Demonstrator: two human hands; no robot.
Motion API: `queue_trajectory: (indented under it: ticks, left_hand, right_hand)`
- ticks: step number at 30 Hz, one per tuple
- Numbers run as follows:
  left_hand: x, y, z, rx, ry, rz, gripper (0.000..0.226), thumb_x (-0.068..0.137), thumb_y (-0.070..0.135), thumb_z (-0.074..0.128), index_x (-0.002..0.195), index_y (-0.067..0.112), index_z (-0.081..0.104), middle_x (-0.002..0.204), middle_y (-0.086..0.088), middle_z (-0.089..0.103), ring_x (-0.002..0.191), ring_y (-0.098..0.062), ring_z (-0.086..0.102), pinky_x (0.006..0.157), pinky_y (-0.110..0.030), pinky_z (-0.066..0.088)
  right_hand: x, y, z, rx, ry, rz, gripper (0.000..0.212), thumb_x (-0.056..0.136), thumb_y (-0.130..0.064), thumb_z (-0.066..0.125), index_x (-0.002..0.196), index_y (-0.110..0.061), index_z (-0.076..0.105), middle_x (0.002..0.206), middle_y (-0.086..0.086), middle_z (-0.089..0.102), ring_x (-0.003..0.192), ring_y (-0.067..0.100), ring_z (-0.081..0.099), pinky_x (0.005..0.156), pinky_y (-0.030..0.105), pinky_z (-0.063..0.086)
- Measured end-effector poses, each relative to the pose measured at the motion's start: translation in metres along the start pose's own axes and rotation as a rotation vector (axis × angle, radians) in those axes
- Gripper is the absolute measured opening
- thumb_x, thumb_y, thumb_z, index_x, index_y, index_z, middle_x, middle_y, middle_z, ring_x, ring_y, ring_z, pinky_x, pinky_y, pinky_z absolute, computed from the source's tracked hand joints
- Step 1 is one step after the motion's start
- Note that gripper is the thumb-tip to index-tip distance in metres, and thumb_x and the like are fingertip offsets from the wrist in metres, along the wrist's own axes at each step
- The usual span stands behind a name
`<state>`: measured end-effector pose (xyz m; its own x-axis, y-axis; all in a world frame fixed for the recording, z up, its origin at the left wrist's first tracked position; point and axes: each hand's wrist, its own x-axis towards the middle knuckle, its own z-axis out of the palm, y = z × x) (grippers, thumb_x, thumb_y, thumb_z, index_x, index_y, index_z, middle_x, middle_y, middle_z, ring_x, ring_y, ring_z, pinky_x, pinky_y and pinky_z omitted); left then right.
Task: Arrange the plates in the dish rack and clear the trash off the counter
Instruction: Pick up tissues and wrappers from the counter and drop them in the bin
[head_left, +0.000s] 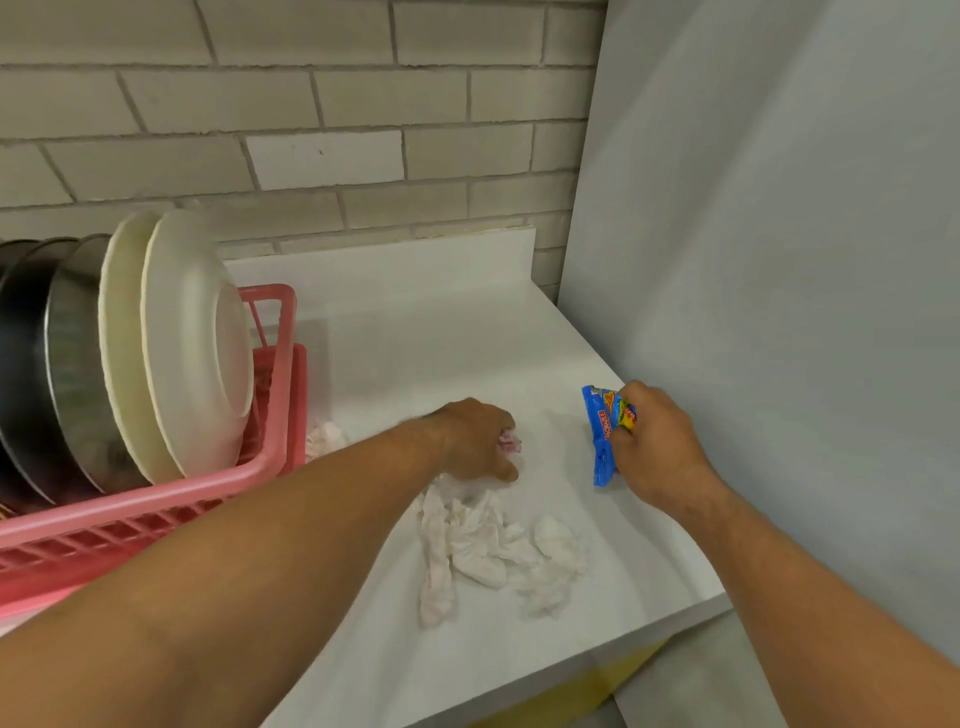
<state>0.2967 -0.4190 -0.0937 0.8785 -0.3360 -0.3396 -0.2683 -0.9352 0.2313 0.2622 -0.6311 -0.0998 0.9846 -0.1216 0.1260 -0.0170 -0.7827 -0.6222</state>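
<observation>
Mid-frame on the white counter (415, 338), my left hand (475, 441) curls round a pinkish scrap (511, 442) and my right hand (660, 447) pinches a blue wrapper (605, 436), so with both full the loose crumpled tissues (483, 551) below could be brushed off the edge, while the plates (182, 343) stand racked at left.

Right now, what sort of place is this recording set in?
Probably a home kitchen corner: a pink dish rack holding upright plates, a white counter littered with crumpled tissues, and a tiled wall behind.
</observation>
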Motion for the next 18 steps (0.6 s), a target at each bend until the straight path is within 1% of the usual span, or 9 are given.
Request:
queue_trajectory:
  ticks: [2,4,8,10,12,13,14,16,18]
  left_hand:
    - [0.005,0.000,0.005,0.002,-0.010,0.025,0.038,0.081,0.044,0.062,0.112,0.023,0.057,0.103,0.005,0.057,0.091,-0.019,0.054,0.075,-0.028,0.047]
    - [0.006,0.001,0.006,0.029,0.004,0.050,0.019,0.087,0.036,0.054,0.100,0.022,0.056,0.094,0.006,0.049,0.085,-0.019,0.049,0.066,-0.024,0.040]
    - [0.003,0.000,0.004,0.021,0.118,0.061,0.018,0.088,0.028,0.049,0.102,0.017,0.054,0.101,-0.003,0.054,0.083,-0.021,0.051,0.067,-0.028,0.038]
    - [0.000,-0.006,0.001,-0.064,0.200,0.068,0.011,0.087,0.026,0.049,0.097,0.022,0.052,0.100,-0.001,0.057,0.085,-0.021,0.054,0.068,-0.030,0.043]
    - [-0.005,-0.015,-0.003,-0.146,0.277,0.084,0.021,0.087,0.023,0.048,0.105,0.029,0.055,0.101,0.007,0.054,0.093,-0.018,0.053,0.078,-0.030,0.045]
    - [-0.010,-0.020,-0.005,-0.174,0.312,0.092,0.031,0.087,0.022,0.048,0.115,0.033,0.056,0.100,0.011,0.049,0.095,-0.015,0.051,0.082,-0.027,0.043]
    - [-0.015,-0.025,-0.008,-0.189,0.347,0.103,0.036,0.088,0.023,0.049,0.120,0.036,0.056,0.098,0.013,0.046,0.094,-0.013,0.048,0.081,-0.024,0.039]
    - [-0.029,-0.032,-0.013,-0.194,0.416,0.125,0.032,0.087,0.023,0.051,0.114,0.037,0.062,0.092,0.014,0.044,0.089,-0.011,0.047,0.077,-0.020,0.034]
    - [-0.048,-0.037,-0.017,-0.210,0.483,0.123,0.024,0.086,0.023,0.052,0.102,0.036,0.065,0.090,0.013,0.047,0.086,-0.014,0.051,0.073,-0.021,0.037]
  right_hand:
    - [-0.002,0.003,0.002,0.030,-0.042,0.021,0.012,0.086,0.005,0.047,0.091,-0.006,0.048,0.088,0.014,0.055,0.070,0.023,0.047,0.059,0.040,0.047]
    - [-0.005,0.005,0.003,0.062,-0.083,0.022,0.022,0.087,0.006,0.046,0.096,-0.013,0.049,0.088,0.014,0.057,0.067,0.022,0.048,0.057,0.039,0.048]
    - [-0.007,-0.002,0.006,0.106,-0.095,-0.002,0.048,0.086,0.007,0.048,0.114,-0.032,0.053,0.096,0.005,0.055,0.074,0.021,0.054,0.058,0.030,0.049]
    - [-0.006,-0.008,0.006,0.134,-0.061,-0.019,0.046,0.088,0.003,0.047,0.116,-0.032,0.056,0.097,0.004,0.056,0.077,0.022,0.055,0.062,0.030,0.051]
    - [-0.005,-0.016,0.006,0.211,-0.014,-0.018,0.028,0.090,-0.011,0.050,0.106,-0.033,0.058,0.089,0.000,0.058,0.069,0.018,0.054,0.056,0.030,0.051]
    - [-0.006,-0.022,0.006,0.241,0.011,-0.001,0.013,0.091,-0.026,0.055,0.101,-0.034,0.057,0.085,-0.003,0.058,0.068,0.015,0.055,0.054,0.029,0.051]
    - [-0.007,-0.028,0.005,0.239,0.036,0.008,0.016,0.087,-0.045,0.060,0.098,-0.034,0.055,0.084,-0.006,0.058,0.070,0.014,0.056,0.056,0.029,0.051]
    - [-0.012,-0.039,0.005,0.185,0.044,0.018,0.044,0.074,-0.067,0.063,0.102,-0.035,0.051,0.088,-0.010,0.056,0.078,0.013,0.057,0.062,0.028,0.050]
    - [-0.019,-0.055,0.006,0.126,0.031,0.000,0.044,0.074,-0.061,0.068,0.105,-0.034,0.052,0.088,-0.010,0.054,0.079,0.015,0.057,0.064,0.029,0.051]
